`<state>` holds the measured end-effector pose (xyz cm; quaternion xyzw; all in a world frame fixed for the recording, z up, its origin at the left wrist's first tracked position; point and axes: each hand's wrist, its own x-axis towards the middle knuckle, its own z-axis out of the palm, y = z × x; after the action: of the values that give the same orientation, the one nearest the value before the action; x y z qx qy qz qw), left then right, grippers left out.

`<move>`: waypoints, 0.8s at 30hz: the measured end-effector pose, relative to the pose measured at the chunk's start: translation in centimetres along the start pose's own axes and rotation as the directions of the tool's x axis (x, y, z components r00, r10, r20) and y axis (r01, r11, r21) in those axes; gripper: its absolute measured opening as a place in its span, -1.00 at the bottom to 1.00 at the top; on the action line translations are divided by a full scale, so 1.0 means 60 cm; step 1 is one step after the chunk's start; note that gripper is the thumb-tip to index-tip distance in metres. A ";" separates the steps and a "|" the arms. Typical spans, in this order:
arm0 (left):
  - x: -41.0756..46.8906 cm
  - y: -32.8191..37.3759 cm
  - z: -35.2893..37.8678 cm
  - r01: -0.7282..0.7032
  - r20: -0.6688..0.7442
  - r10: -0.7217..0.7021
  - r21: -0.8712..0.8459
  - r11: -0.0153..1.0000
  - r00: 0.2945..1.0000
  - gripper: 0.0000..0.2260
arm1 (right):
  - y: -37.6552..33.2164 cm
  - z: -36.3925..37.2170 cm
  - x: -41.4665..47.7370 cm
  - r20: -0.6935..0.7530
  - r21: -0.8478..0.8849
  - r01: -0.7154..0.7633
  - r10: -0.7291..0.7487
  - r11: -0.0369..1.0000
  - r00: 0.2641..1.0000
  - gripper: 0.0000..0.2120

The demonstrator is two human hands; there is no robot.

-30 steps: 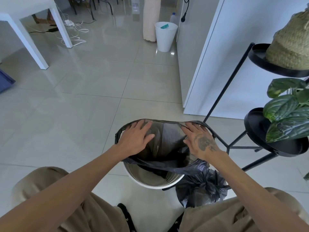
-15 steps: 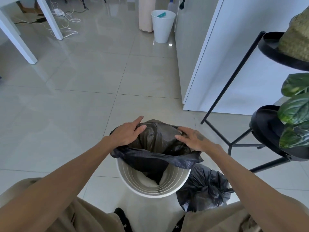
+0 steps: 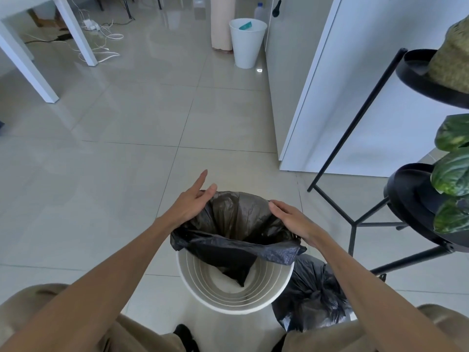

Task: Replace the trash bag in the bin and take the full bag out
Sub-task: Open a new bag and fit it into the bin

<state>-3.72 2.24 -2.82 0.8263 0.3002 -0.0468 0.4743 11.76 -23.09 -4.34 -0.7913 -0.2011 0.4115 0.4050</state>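
Black plastic is what we've got in both hands right now. Our left hand (image 3: 193, 201) pinches the far-left edge of the new bag (image 3: 238, 224) with the thumb, the other fingers sticking out loose, and our right hand (image 3: 291, 219) is closed on the far-right edge. Between them the mouth is stretched open over the bin (image 3: 236, 298).

The far side looks hooked around the back of the rim, but the near side just flops down inside, so the white rim closest to us is bare. The bag's long axis runs roughly top to bottom, mouth up toward us, its closed tip dangling into the bin and leaning our way.

The full bag (image 3: 312, 298) is knotted and sits on the floor touching the bin's right side. So we'd say roughly halfway: finish cuffing the near rim, then haul the full one out.
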 end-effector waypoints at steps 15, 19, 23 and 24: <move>-0.066 -0.079 0.019 -0.034 -0.135 0.028 -0.039 0.999 0.990 -0.40 | 0.090 0.031 -0.061 -0.356 -0.377 0.234 -0.373 0.896 0.857 -0.48; -0.076 -0.089 0.024 -0.033 -0.139 0.028 -0.029 0.999 0.990 -0.40 | 0.105 0.034 -0.080 -0.206 -0.727 0.345 -0.667 0.594 0.716 -0.51; -0.079 -0.092 0.028 -0.005 -0.153 -0.014 -0.121 0.993 0.988 -0.33 | 0.098 0.041 -0.100 -0.031 -0.864 0.401 -0.828 0.303 0.560 -0.70; -0.080 -0.092 0.028 0.001 -0.152 -0.019 -0.122 0.993 0.988 -0.31 | 0.096 0.042 -0.105 0.003 -0.867 0.420 -0.841 0.267 0.540 -0.73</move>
<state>-10.27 0.79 -6.18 0.7956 0.3421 0.0325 0.4989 5.95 -29.43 -6.73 -0.7939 -0.5658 -0.1338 0.1780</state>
